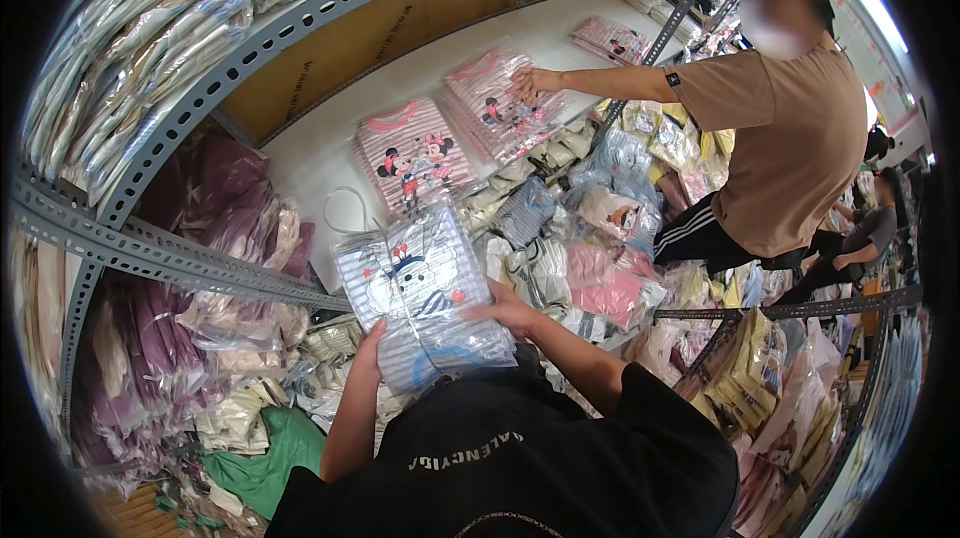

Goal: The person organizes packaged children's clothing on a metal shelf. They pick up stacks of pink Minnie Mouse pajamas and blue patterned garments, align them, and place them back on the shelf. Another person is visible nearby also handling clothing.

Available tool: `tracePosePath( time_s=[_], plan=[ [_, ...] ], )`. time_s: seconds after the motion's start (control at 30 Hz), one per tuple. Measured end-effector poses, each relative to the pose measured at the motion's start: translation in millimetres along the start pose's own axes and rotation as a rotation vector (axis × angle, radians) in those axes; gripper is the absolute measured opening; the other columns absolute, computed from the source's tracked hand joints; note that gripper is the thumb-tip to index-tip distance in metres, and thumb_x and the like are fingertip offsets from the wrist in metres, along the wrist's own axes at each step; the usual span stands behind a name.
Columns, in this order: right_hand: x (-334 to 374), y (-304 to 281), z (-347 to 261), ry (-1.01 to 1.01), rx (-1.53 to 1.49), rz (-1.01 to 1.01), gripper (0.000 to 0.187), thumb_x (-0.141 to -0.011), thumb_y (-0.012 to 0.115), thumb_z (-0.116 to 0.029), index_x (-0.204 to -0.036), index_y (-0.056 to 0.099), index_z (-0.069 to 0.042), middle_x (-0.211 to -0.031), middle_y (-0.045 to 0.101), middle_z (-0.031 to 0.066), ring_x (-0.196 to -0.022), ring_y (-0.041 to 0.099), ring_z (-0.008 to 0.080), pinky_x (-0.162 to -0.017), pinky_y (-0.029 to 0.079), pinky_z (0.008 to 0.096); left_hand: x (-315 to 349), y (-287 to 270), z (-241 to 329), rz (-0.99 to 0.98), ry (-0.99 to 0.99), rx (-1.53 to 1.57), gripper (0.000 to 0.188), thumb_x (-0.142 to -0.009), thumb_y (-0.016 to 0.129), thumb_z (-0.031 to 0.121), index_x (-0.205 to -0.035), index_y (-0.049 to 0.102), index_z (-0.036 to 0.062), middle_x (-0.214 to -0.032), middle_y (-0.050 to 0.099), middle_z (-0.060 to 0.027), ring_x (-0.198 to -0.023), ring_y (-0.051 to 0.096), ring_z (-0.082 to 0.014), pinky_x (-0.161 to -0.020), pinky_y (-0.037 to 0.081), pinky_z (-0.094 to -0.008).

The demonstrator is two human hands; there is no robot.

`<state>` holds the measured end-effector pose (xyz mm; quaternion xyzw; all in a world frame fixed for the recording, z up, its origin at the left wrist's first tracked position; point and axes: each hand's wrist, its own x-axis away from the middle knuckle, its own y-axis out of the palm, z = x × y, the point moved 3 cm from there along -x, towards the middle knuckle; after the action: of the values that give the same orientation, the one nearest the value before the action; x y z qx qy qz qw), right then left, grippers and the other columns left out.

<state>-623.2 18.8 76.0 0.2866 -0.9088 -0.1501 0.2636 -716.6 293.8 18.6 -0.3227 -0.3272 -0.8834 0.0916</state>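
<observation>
Black T-shirt (560, 458), worn by the person, pale lettering across it; nearest the camera, lower middle.

Far left, upper: stacked white garments in clear bags (140, 58), on a rack of grey perforated metal bars (190, 103).

Left, below: purple garments in clear bags (150, 338), heaped; green bag (270, 458), crumpled, lower down.

Left of centre: white shelf (310, 163), backed by a brown board (340, 63); on it, a white loop of cord or strap (347, 208), just beside the bundle.

Centre: left hand (372, 346), grasping the left side of the bundle. Bundle of bagged blue-and-white striped garments (420, 263), cartoon print uppermost, thin tie across it, held in front of the person at the edge of the shelf. Right hand (508, 310), grasping the bundle's right side; how far the fingers of either hand reach beneath cannot be told, the underside being hidden.

Beyond the bundle, on the shelf: three stacks of bagged pink striped garments (415, 153), running away to the right; a co-worker's hand (540, 83) on the middle one.

Right of centre: mixed bagged garments (600, 278), heaped. Right: co-worker in a brown T-shirt (800, 138), standing, arm extended. Far right, lower: yellow bagged garments (745, 378), piled.
</observation>
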Motion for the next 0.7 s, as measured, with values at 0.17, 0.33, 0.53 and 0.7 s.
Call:
tracePosePath(
  time_s=[0.17,0.33,0.53,0.7],
  plan=[
    [-2.4,0.5,1.3,-0.007,-0.026,0.002,0.081,-0.074,0.079,-0.008,-0.142,0.035,0.0,-0.128,0.056,0.013,-0.115,0.056,0.0225,-0.098,0.046,0.0355,-1.7,-1.2,3.4,-0.007,0.012,0.009,0.05,-0.092,0.061,0.029,-0.132,0.048,0.0024,-0.121,0.061,-0.0164,-0.107,0.062,-0.03,-0.094,0.05,-0.0447],
    [-5.8,-4.8,4.3,-0.051,-0.008,-0.082,0.084,-0.075,0.077,-0.002,-0.145,0.03,-0.004,-0.135,0.049,0.0121,-0.122,0.052,0.0231,-0.101,0.045,0.0386,-0.2,9.9,19.1,0.042,0.05,-0.051,0.05,-0.088,0.066,0.019,-0.132,0.048,0.0026,-0.119,0.062,-0.0156,-0.106,0.062,-0.0295,-0.093,0.051,-0.0441],
    [0.2,-38.8,19.7,0.033,-0.418,-0.103,0.084,-0.074,0.079,-0.008,-0.143,0.032,-0.002,-0.135,0.052,0.016,-0.122,0.053,0.0271,-0.103,0.044,0.0421,9.2,92.7,72.0,-0.231,0.219,-0.372,0.068,-0.084,0.069,0.01,-0.143,0.035,0.0021,-0.135,0.05,-0.0141,-0.117,0.055,-0.0255,-0.1,0.044,-0.0384],
    [10.6,-75.3,42.5,-0.121,-0.753,-0.061,0.079,-0.072,0.075,-0.004,-0.141,0.038,0.0,-0.134,0.053,0.0185,-0.12,0.056,0.0327,-0.102,0.046,0.0462,22.8,172.3,108.6,-0.561,0.394,-0.464,0.087,-0.082,0.069,0.013,-0.152,0.018,0.0025,-0.147,0.038,-0.0158,-0.12,0.052,-0.0239,-0.104,0.039,-0.0359]
  ],
)
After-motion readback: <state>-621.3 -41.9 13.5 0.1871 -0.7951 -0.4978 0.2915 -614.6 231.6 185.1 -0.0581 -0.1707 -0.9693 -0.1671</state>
